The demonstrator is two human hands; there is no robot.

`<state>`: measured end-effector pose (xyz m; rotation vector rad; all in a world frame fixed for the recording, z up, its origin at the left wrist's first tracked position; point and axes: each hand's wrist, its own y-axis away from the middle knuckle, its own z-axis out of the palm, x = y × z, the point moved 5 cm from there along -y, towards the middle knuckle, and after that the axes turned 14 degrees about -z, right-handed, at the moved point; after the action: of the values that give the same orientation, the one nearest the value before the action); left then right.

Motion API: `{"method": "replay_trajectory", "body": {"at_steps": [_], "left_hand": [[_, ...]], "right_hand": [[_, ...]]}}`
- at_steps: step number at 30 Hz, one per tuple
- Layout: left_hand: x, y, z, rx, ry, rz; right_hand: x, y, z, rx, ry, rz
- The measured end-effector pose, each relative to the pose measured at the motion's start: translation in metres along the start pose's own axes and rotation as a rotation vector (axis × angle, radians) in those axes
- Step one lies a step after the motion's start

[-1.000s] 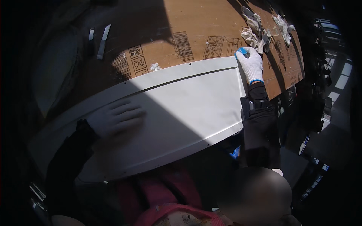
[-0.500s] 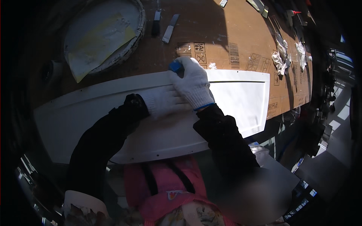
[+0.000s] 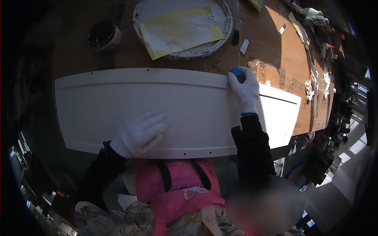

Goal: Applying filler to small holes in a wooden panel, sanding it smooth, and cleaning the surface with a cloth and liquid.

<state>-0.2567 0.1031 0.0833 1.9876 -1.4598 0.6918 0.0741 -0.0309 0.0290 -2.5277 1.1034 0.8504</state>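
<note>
Currently, a blue block (image 3: 237, 71) is pinched by the right hand (image 3: 246, 90) at the far edge of the panel (image 3: 193, 114). Over the panel's near side, the left hand (image 3: 138, 133) is held loosely spread. Cardboard (image 3: 271, 45) is overlapped by the panel.

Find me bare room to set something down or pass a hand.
Cardboard between the yellow strip and white panel is mostly bare; so is the panel between left hand and right hand. Crowded: cardboard's right edge, around the crumpled rags.

Compared with a second ago, the right hand (image 3: 248, 89) is farther left along the white panel (image 3: 193, 114), the left hand (image 3: 138, 133) nearer its lower edge.
</note>
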Motion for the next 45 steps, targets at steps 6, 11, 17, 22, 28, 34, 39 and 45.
{"method": "replay_trajectory", "body": {"at_steps": [6,11,17,22,28,34,39,45], "left_hand": [[-0.203,0.212,-0.094,0.83,-0.118,-0.863],[-0.369,0.389,-0.093,0.74,0.178,-1.656],[-0.377,0.423,-0.059,0.764,0.406,-1.633],[-0.324,0.406,-0.049,0.843,0.472,-1.558],[-0.263,0.411,-0.013,0.577,0.948,-1.687],[-0.281,0.374,-0.013,0.246,1.153,-1.496],[-0.275,0.346,-0.002,0.143,1.17,-1.412],[-0.26,0.339,-0.01,0.1,1.0,-1.448]], "right_hand": [[-0.131,0.017,0.103,-0.039,-0.137,-0.252],[-0.102,0.029,0.085,0.096,-0.591,0.103],[0.007,0.045,-0.002,0.223,-0.635,0.258],[0.018,0.034,-0.014,0.159,-0.415,0.144],[-0.027,0.029,0.014,0.143,-0.475,0.139],[-0.061,0.043,0.045,0.173,-0.143,0.04],[-0.101,0.055,0.076,0.18,0.038,0.056],[-0.212,0.089,0.172,0.121,-0.218,-0.003]]}}
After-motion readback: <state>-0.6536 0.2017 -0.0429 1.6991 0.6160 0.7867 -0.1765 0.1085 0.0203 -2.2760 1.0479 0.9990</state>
